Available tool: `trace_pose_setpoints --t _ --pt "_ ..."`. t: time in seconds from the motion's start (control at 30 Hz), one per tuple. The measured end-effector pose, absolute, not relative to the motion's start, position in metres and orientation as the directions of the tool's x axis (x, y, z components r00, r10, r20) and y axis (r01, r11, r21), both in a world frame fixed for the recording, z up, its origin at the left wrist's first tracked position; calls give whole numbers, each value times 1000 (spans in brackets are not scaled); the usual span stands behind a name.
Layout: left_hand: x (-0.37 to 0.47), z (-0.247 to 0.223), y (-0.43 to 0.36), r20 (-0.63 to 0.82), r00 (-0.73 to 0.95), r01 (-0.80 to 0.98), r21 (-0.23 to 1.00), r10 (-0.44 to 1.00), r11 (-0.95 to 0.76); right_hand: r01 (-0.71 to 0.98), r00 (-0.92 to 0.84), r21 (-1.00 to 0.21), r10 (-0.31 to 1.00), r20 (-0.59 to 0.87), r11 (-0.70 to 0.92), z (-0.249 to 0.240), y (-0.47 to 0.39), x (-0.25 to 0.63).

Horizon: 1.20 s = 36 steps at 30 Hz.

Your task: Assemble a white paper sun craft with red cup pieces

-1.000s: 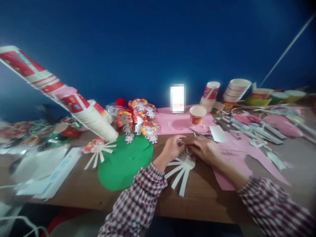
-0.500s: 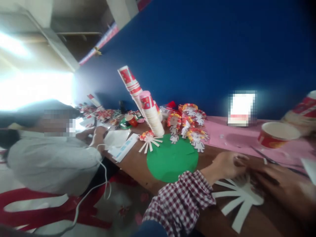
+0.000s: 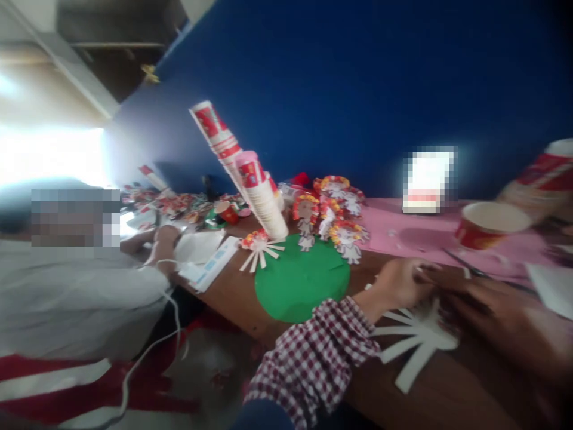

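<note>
A paper cup cut into splayed white strips (image 3: 418,337) is under my two hands, low on the right, its strips fanning toward the left and front. My left hand (image 3: 400,280), below a checked cuff, is closed at the cup's far side with its fingers curled in. From the right, my right hand (image 3: 486,295) meets it, fingers bent together over the cup; it is dim and slightly blurred. The fingertips of both hands and the cup's base are partly hidden. Left of them lies a green paper circle (image 3: 299,278).
Stacked paper cups (image 3: 264,203) lean behind the circle, beside several decorated paper figures (image 3: 349,239). An open red cup (image 3: 481,236) stands on pink paper (image 3: 389,224), near scissors (image 3: 465,263) and a bright phone-like screen (image 3: 427,182). At left sits another person (image 3: 85,292), with a white cable (image 3: 134,364) nearby.
The view has shifted a little, so most things sit further left and higher. Both hands stay together at the cut cup. The seated person also appears further left.
</note>
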<state>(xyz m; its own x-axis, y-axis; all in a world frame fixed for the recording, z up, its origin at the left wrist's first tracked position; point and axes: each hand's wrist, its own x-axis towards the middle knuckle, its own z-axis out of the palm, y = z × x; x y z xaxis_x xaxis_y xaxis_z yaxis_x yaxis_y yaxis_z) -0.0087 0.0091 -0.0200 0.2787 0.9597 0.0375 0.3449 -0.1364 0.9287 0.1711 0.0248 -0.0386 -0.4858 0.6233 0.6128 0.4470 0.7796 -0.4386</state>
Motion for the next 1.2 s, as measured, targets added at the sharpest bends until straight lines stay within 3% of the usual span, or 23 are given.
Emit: trace_pose_setpoints --t 0.23,0.83,1.2 --pt "-7 -5 6 57 217 226 968 975 -107 620 -495 -393 728 474 678 -12 9 175" --pt "-6 -7 9 -28 168 171 985 985 -1 514 -536 -437 674 509 738 -10 12 175" --pt "-5 -3 8 -87 140 162 985 986 64 553 -548 -356 650 526 754 -8 11 174"
